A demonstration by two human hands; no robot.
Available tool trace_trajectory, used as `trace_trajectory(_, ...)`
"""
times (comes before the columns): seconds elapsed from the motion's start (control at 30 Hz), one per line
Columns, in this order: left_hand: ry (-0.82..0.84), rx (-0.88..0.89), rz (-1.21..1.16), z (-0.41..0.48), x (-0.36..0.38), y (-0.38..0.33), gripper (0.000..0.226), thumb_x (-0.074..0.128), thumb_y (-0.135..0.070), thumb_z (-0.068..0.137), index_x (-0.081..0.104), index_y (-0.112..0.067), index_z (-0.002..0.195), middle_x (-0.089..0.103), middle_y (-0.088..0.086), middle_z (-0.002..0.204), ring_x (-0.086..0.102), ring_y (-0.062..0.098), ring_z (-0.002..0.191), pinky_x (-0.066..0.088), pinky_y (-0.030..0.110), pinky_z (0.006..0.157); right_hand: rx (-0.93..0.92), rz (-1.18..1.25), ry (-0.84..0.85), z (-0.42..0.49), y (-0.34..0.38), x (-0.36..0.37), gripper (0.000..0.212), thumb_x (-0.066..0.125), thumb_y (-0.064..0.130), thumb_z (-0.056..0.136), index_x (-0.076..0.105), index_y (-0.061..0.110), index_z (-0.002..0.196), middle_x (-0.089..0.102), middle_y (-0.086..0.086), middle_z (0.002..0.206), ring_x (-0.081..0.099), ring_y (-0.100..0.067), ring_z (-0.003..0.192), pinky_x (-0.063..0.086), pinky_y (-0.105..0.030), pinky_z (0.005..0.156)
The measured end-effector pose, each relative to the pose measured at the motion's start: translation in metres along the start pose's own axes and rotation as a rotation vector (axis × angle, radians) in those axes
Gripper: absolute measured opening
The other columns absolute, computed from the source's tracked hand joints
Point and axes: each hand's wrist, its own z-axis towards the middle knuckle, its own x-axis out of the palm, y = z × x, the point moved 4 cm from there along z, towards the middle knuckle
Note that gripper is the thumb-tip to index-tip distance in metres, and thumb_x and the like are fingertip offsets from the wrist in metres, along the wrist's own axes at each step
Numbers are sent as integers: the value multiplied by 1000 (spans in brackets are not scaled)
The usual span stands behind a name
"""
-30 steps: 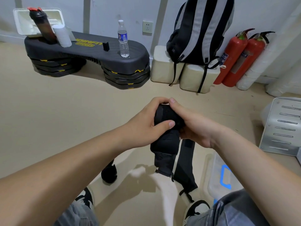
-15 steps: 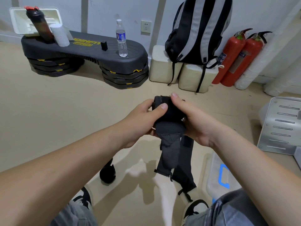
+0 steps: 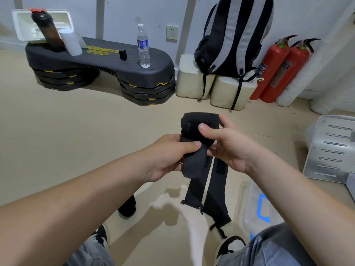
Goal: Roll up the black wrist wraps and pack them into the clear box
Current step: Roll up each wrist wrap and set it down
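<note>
Both hands are raised in front of the person and clamped on the same black wrist wrap (image 3: 199, 121). The left hand (image 3: 169, 150) pinches the flat part just under the roll, thumb lying across the front and fingers curled behind. The right hand (image 3: 226, 148) grips the rolled part from the other side, thumb tip pressed on its face and fingers wrapped round the back. The thick, fuzzy roll stands above and between the two thumbs, its top clear of both hands. Below the hands two flat black lengths hang down. The nearer, shorter one ends in a small loop; the longer one, behind it and more under the right hand, ends in a thin strap close to the floor (image 3: 57, 131).

Under the right wrist the clear box (image 3: 257, 206), with a blue mark on it, lies on the floor, partly hidden by that forearm and a denim-clad knee. Under the left forearm a small black bundle (image 3: 127, 207) rests on the floor; what it is cannot be told for certain.

The floor is beige. Far beyond the left hand a black step platform (image 3: 107, 62) serves as a surface, carrying a water bottle (image 3: 143, 48) and a dark shaker bottle (image 3: 47, 31). Beyond the right hand a striped backpack (image 3: 234, 35) sits on pale blocks against the wall, with two red fire extinguishers (image 3: 278, 68) beside it. A grey slotted metal panel (image 3: 330, 148) lies out to the right of the right hand.
</note>
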Motion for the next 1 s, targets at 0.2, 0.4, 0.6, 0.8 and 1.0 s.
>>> trace_trajectory(0.2,-87,-42,-34,5,-3,4,22,65,-18,105,73,-4,120,80,7,106,75,12,80,59,26,64,-153,-189,4,-3,1,3,45,78,-3,89,58,24,119,67,-8,120,77,-20,90,64,-35,70)
trace_trajectory(0.4,-63,-35,-181,6,-3,0,22,59,3,103,73,-2,119,80,13,116,77,19,103,63,33,84,-254,-246,-3,0,5,2,59,81,-15,79,62,28,113,63,-15,130,71,-23,94,61,-31,75)
trace_trajectory(0.6,-84,-61,-300,1,-4,-8,28,49,15,98,70,6,115,79,17,106,79,23,90,67,36,82,-285,-266,-33,1,6,1,68,81,-24,69,67,39,90,66,-15,128,70,-32,104,64,-48,90)
trace_trajectory(0.8,1,-110,-443,-11,-2,-25,37,57,-16,97,63,4,128,68,24,116,73,43,100,62,54,92,-270,-231,-70,3,9,-1,61,73,-13,47,68,40,77,65,-11,121,64,-32,102,57,-50,83)
trace_trajectory(1.0,-59,-87,-282,-9,-4,-15,33,63,-35,104,71,-10,124,77,16,117,77,30,101,66,46,84,-172,-210,138,2,-2,14,48,57,-7,50,69,29,79,63,-15,111,57,-30,96,47,-41,80)
